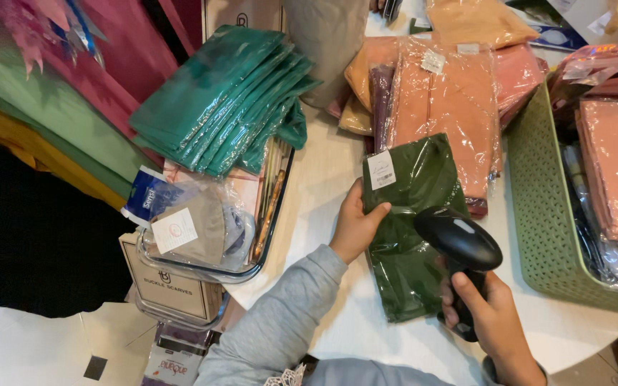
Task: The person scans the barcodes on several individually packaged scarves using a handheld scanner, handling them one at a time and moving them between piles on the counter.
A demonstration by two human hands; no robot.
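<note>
Our left hand point(355, 227) pinches the dark green cloth in its clear plastic bag point(410, 229) on the white desk point(323, 179); our right hand point(493, 325) grips the black handheld scanner point(459, 246) just above it. Bag glare could spoil a reading. The green perforated basket point(538, 207) crowds the bag's right; bare desk lies left.

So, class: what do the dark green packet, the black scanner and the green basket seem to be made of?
Dark green packet: folded cloth in clear glossy film, judging by glare and wrinkles. Black scanner: smooth moulded plastic with a soft sheen. Green basket: probably matte plastic, its wall perforated.
</note>
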